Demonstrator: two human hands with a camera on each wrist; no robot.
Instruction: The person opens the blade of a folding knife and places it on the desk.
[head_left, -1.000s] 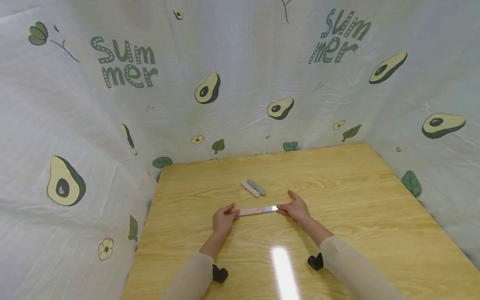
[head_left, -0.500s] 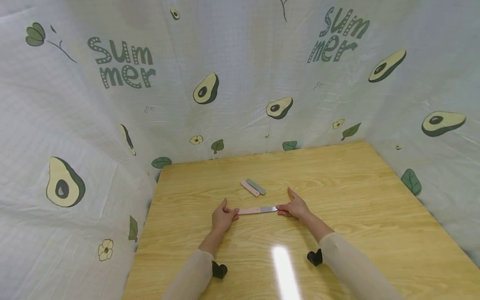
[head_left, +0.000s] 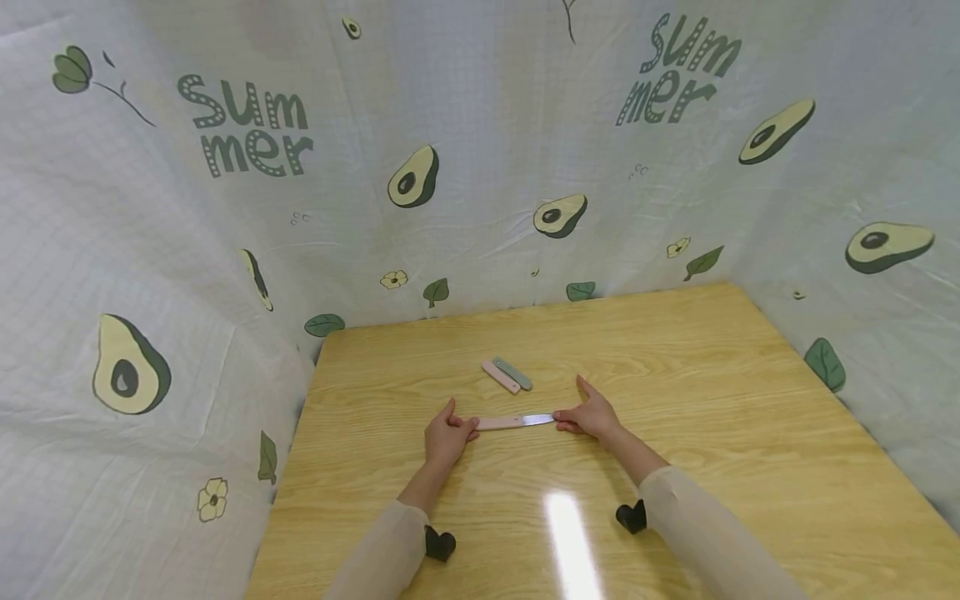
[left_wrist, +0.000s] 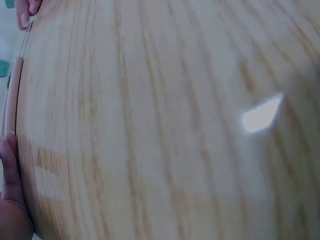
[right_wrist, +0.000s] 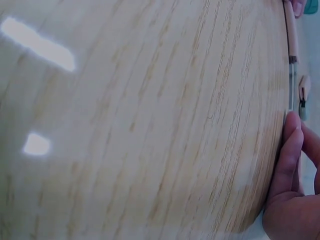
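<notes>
A knife with a pink handle and a shiny blade lies stretched between the two hands, low over the table. The left hand pinches the end of the handle; in the left wrist view its fingers show at the left edge. At the blade's tip, the right hand pinches the metal, one finger pointing up and away. The right wrist view shows that hand's fingers at the blade end. Just beyond lie a pink folded knife and a grey-green folded knife, side by side.
The wooden table carries a bright light reflection near the front. A white curtain printed with avocados and leaves hangs behind it and along both sides. Each sleeve has a black wrist strap piece at the cuff.
A finger of the left hand has lifted and straightened a little. The grip on both ends of the knife stays the same, and the two folded knives have not moved.
</notes>
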